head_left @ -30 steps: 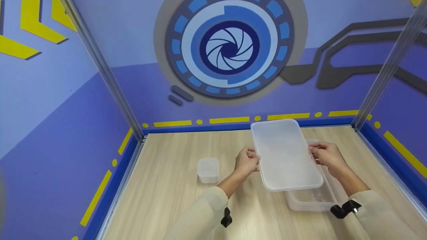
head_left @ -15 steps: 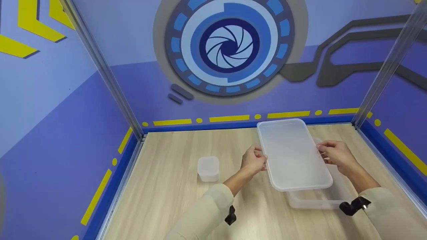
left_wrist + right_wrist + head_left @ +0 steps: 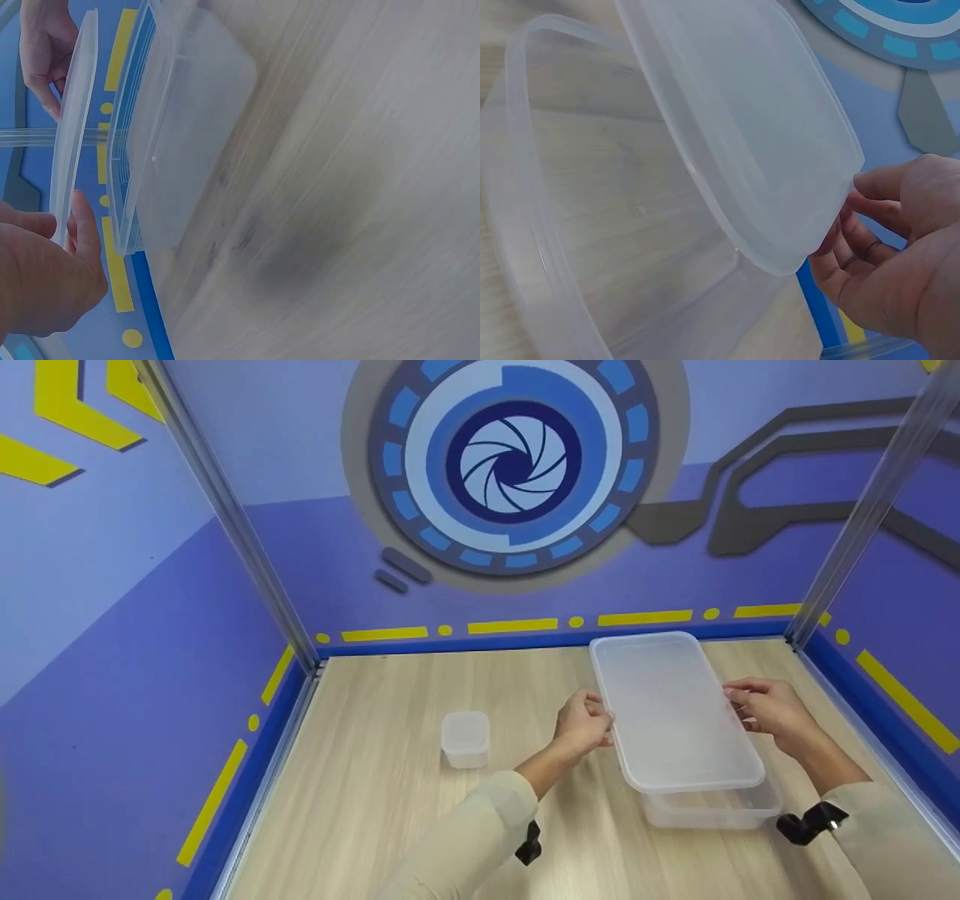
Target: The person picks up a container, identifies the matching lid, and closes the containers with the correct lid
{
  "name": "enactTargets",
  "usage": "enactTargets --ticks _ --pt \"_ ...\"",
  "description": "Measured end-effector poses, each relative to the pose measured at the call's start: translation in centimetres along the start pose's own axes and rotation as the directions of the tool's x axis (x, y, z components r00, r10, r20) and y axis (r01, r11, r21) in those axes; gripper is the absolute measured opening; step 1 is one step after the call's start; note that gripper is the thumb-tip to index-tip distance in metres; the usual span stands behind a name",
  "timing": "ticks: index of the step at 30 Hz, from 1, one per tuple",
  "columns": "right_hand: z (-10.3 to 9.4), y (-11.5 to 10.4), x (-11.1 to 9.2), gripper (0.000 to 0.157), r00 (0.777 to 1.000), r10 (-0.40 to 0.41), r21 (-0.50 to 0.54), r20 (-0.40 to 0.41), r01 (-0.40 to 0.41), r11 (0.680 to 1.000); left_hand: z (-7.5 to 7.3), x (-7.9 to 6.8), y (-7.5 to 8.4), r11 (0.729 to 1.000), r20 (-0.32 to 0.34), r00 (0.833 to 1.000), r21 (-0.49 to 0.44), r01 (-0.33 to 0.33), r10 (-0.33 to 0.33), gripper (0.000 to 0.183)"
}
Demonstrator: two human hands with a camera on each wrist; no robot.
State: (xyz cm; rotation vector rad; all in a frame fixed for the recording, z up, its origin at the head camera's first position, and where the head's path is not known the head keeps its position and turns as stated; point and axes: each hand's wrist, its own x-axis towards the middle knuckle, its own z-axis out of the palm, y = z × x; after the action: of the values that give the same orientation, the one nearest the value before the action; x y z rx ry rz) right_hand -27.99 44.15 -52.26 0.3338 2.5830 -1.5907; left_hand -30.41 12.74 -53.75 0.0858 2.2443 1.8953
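A large translucent plastic lid (image 3: pixel 675 709) is held up between both hands. My left hand (image 3: pixel 583 727) pinches its left long edge, and my right hand (image 3: pixel 772 711) pinches the right one. Beneath it stands a clear rectangular food container (image 3: pixel 712 815), mostly covered by the lid in the head view. In the left wrist view a gap shows between the lid (image 3: pixel 73 127) and the container (image 3: pixel 187 135). From the right wrist the lid (image 3: pixel 742 127) appears tilted over the open container (image 3: pixel 562 247), whose inside shows only wood grain through the plastic.
A small lidded translucent container (image 3: pixel 466 739) stands on the wooden table (image 3: pixel 375 795) left of my left hand. Blue patterned panels (image 3: pixel 300 570) with metal corner posts (image 3: pixel 232 517) enclose the table at the back and sides.
Both hands have carried the lid to the right, so that it now covers more of the large container. The two containers stay in place on the table.
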Motion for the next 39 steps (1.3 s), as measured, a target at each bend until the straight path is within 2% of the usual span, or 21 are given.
enactTargets --ticks 7,12,19,29,39 --pt "-0.4 0.7 0.0 0.052 1.0 -0.013 0.003 -0.002 0.013 1.0 0.6 -0.3 -0.2 1.0 0.017 1.0 0.011 0.009 -0.009 0.022" --pt "-0.6 1.3 -0.1 0.051 1.0 -0.024 -0.017 -0.018 0.023 1.0 1.3 -0.5 -0.4 1.0 0.024 1.0 -0.018 0.004 -0.004 0.024" --pt "-1.4 2.1 -0.4 0.05 0.999 0.006 -0.061 -0.043 -0.008 0.998 2.4 -0.5 -0.4 1.0 0.03 1.0 -0.027 -0.003 0.004 0.023" --pt "-1.7 2.7 -0.5 0.047 0.998 0.029 -0.062 -0.063 -0.032 0.998 3.7 -0.6 -0.3 0.998 -0.002 1.0 -0.056 0.021 -0.021 0.023" --pt "-1.8 3.5 -0.9 0.044 0.995 0.042 -0.098 -0.091 -0.051 0.994 4.6 -0.6 -1.1 0.995 0.003 0.997 -0.055 0.079 -0.079 0.027"
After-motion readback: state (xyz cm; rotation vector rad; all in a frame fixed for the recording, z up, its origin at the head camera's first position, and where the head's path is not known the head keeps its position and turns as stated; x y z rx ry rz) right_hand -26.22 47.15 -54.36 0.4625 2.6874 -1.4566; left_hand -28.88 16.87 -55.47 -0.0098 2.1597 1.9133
